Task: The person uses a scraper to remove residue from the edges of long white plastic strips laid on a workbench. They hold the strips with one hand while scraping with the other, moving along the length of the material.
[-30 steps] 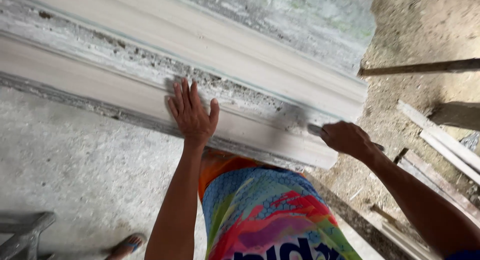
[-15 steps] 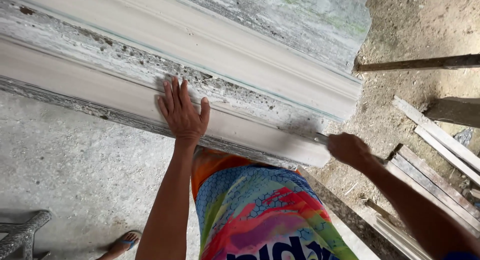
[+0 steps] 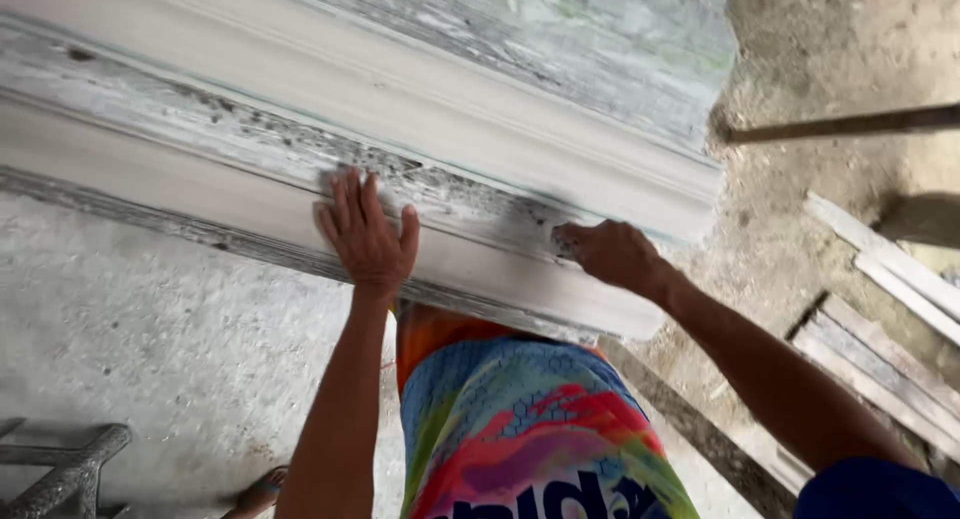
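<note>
Across the long, pale grey moulded plaster cornice (image 3: 330, 139), running upper-left to lower-right, the left hand (image 3: 367, 235) presses flat, fingers spread; the right hand (image 3: 610, 253), nearer its cut end, curls closed on the surface, anything held hidden.

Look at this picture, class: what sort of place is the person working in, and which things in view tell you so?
Probably a building site or casting yard. A long plaster-like moulding lies under the left hand and right hand, the concrete floor is rough and dusty, and loose planks lie on bare dirt.

rough concrete floor (image 3: 130, 329), wooden planks (image 3: 880, 349) in daylight.
</note>
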